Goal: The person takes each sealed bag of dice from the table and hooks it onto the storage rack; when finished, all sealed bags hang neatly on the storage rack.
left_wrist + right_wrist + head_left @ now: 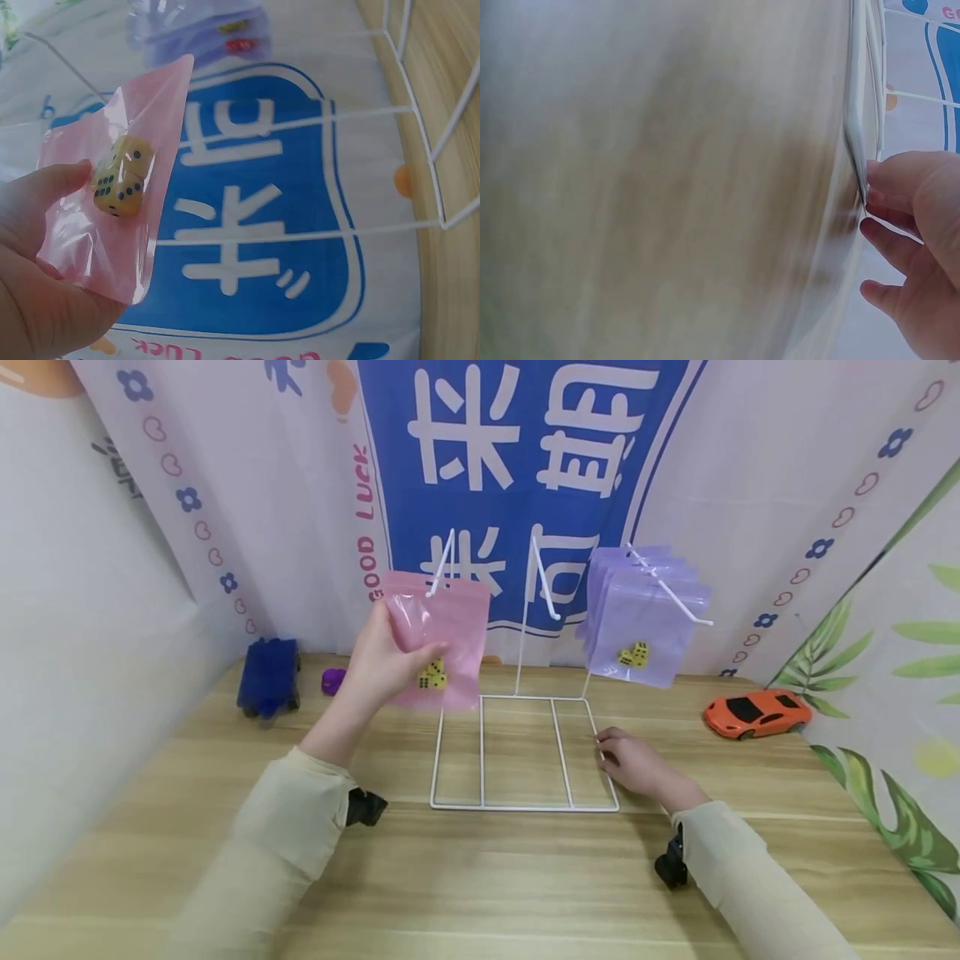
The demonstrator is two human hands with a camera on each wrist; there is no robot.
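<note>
My left hand (384,656) grips a pink zip bag (467,631) by its left side, thumb across the front. Yellow dice (120,180) with black dots show through the plastic in the left wrist view. The bag's top edge is right at the left hook (441,568) of a white wire display rack (525,808), whose tip overlaps it in the head view. Low on the right, my right hand (636,764) holds the side wire of the rack's base, fingertips at the wire (857,161) in the right wrist view.
Several purple zip bags (648,606) hang on the right hook, the front one with yellow dice. The middle hook (546,585) carries nothing. An orange toy car (757,714) stands at the right, a dark blue toy vehicle (268,677) and a small purple object (333,681) at the left.
</note>
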